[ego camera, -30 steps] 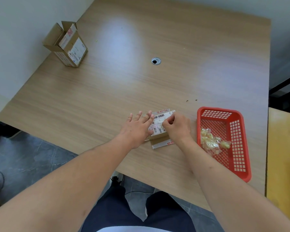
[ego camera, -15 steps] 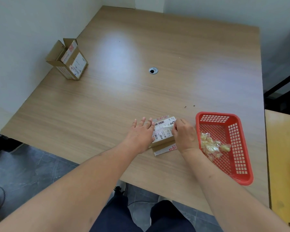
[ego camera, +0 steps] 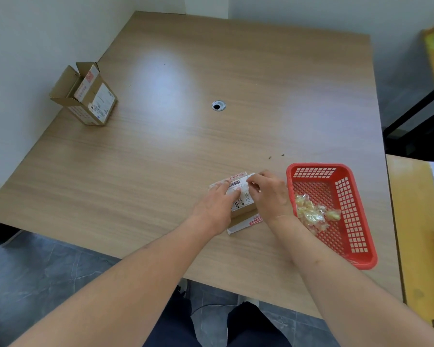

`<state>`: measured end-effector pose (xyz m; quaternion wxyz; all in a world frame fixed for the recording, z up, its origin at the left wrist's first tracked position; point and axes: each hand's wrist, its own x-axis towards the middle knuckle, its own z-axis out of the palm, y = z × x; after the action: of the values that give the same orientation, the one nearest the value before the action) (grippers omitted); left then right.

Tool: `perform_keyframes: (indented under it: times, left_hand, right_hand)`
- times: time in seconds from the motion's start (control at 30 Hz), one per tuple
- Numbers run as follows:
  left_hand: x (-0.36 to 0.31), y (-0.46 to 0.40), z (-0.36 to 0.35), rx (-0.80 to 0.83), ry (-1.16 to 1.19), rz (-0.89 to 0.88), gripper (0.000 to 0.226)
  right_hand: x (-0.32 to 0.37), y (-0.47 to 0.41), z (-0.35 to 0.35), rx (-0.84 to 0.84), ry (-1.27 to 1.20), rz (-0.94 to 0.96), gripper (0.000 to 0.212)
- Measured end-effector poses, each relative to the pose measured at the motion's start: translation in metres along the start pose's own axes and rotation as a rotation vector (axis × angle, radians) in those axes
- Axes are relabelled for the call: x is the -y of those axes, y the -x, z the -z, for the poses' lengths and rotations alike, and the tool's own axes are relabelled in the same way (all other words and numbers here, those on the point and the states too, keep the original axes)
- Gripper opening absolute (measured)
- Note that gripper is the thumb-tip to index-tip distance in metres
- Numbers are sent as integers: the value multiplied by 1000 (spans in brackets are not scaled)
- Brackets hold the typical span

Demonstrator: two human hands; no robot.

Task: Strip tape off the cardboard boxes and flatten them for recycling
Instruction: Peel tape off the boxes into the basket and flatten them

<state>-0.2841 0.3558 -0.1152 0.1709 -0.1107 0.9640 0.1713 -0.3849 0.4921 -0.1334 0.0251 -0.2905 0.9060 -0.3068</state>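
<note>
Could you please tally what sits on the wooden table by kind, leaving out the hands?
Cardboard boxes: 2, one flattened box under the hands, one open box at the far left.
Red baskets: 1, the red basket.
Wads of crumpled tape: 1, the tape wad inside that basket.
Total: 4

We are seeing a flattened box lying on the table near its near edge — a basket sitting just right of it, holding tape scraps — and an opened box standing far left.
</note>
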Motion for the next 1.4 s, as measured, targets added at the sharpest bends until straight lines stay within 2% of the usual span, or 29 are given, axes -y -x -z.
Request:
perform_keyframes:
  times: [0.1,0.3,0.37,0.53,0.77,0.93,1.07,1.27,1.4]
  left_hand:
    - [3,1,-6,-2,0,-2,68]
    - [9,0,-16,-21,35,-20,64]
    - [10,1,-17,-16,45,-18,63]
    - [10,2,-17,-6,105,-1,64]
    - [9,5,-22,-18,147,12,65]
    - [11,7,-25,-10,111,-4,64]
    - [11,7,-26,-4,86,-7,63]
    - [11,5,-25,-7,61,-3,63]
    - [9,5,-21,-11,-19,-9,63]
  right_hand:
    - [12,-4,5,61,-155,-18,16]
    - [5,-5,4,185,-555,-381,25]
    - [2,-7,4,242,-544,-412,27]
    - [2,-10,4,349,-321,-326,16]
    - [1,-6,3,341,-211,-207,10]
    - [7,-10,2,351,-38,-158,5]
    - [3,-15,6,353,60,-239,7]
    - [-3,-14,15,294,-89,-390,5]
    - [-5,-9,17,98,-492,-623,12]
